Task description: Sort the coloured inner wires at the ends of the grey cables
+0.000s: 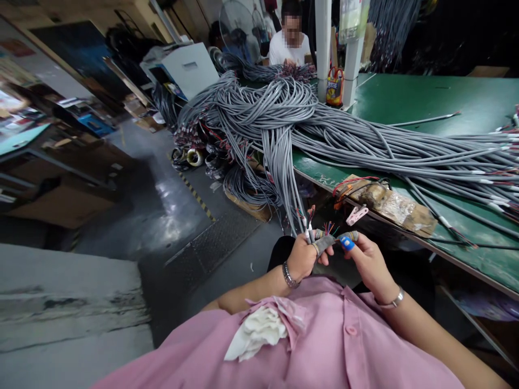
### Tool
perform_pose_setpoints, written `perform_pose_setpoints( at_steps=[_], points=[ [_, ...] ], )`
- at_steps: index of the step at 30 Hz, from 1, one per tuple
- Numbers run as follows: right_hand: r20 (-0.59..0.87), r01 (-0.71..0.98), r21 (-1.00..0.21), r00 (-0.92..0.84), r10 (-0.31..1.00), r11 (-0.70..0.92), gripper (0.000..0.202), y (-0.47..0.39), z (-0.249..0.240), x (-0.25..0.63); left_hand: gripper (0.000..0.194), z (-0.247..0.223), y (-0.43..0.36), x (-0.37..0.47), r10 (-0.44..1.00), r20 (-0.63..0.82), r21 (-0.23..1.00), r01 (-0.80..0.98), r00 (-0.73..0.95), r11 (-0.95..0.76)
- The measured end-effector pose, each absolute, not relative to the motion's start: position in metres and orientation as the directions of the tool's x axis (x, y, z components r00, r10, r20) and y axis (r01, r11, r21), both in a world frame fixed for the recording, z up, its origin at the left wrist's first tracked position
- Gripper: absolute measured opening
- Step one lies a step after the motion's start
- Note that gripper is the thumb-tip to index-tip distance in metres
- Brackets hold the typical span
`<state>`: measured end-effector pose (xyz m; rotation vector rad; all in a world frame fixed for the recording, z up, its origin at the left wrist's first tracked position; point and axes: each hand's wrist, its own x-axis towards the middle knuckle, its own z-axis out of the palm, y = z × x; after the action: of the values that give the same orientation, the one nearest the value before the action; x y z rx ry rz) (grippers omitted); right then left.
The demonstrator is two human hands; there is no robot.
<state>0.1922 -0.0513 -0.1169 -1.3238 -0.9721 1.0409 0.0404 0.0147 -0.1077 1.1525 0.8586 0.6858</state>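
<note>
Low in front of my chest, my left hand [310,253] is closed around the end of a grey cable [308,229] whose thin coloured wires [330,229] fan out above the fingers. Grey tape wraps its thumb and a finger. My right hand [363,254] pinches at the tips of these wires, thumb against forefinger; a blue cover sits on the thumb and a wrap on the forefinger. What exactly lies between those fingertips is too small to make out. More stripped cable ends [300,213] stand beside my left hand, hanging down from the large grey cable bundle [263,108].
The green table [425,97] carries long grey cables to the right. At its near edge sit a taped block [397,208] and a pink clip [357,215]. A co-worker [288,43] sits across the table. A white box [190,70] and coiled cables [251,186] are to the left.
</note>
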Motion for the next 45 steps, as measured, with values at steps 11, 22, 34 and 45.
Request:
perform_pose_setpoints(
  at_steps=[11, 22, 34, 45],
  points=[
    [-0.144, -0.235, -0.968, 0.233, 0.962, -0.088, 0.025, -0.042, -0.111, 0.191, 0.046, -0.107, 0.013, 0.045, 0.737, -0.244, 0.964, 0.071, 0.630, 0.258],
    [-0.153, -0.241, -0.968, 0.332, 0.931, -0.073, 0.026, -0.045, -0.116, 0.186, 0.042, -0.107, 0.017, 0.044, 0.780, -0.264, 0.953, 0.027, 0.568, 0.303],
    [-0.213, -0.422, -0.897, 0.146, 0.966, -0.134, 0.041, -0.040, -0.112, 0.200, 0.047, -0.107, 0.017, 0.041, 0.674, -0.279, 0.954, 0.117, 0.684, 0.275],
    [-0.242, -0.438, -0.891, 0.239, 0.940, -0.118, 0.033, -0.039, -0.119, 0.190, 0.046, -0.109, 0.015, 0.043, 0.696, -0.291, 0.951, 0.122, 0.656, 0.283]
  ],
)
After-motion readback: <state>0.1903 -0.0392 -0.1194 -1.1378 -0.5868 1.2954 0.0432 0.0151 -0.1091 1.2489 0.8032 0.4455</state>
